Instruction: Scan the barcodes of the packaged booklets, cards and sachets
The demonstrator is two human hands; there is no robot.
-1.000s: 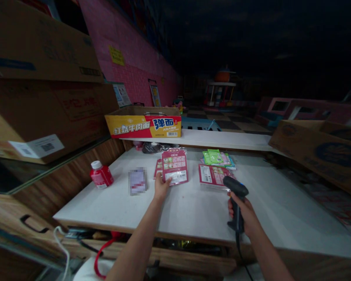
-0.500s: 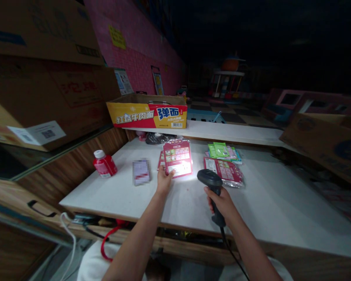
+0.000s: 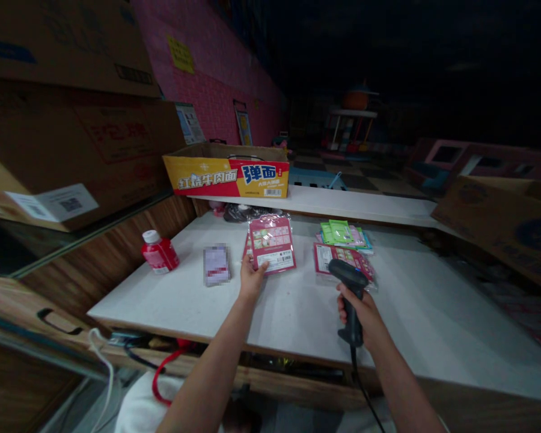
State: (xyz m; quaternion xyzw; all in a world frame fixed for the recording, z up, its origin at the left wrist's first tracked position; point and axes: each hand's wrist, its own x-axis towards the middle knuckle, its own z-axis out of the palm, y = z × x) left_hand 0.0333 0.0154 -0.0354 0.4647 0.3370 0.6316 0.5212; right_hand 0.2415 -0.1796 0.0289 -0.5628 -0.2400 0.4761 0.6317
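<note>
Pinched in my left hand point(image 3: 253, 278) are red cards in clear plastic packaging point(image 3: 271, 237), tilted up with a printed barcode label facing me. At least one more red packet shows behind the front one. My right hand point(image 3: 363, 313) is wrapped round the grip of a black barcode scanner point(image 3: 349, 276), whose cord hangs down over the table edge. Partly hidden behind the scanner lies a pile of red packets point(image 3: 323, 258). Green and pastel packets point(image 3: 338, 232) lie just beyond that pile.
A red bottle with a white cap point(image 3: 159, 252) and a blurred-out flat object point(image 3: 217, 264) stand left on the white table point(image 3: 293, 319). A yellow-red noodle carton point(image 3: 225, 177) sits on the raised ledge. Cardboard boxes are stacked left point(image 3: 72, 144); another box point(image 3: 500, 213) is at right.
My right hand has moved the scanner to the right, away from the held packets. The bright light on the packets has gone out. My left hand has stayed nearly still.
</note>
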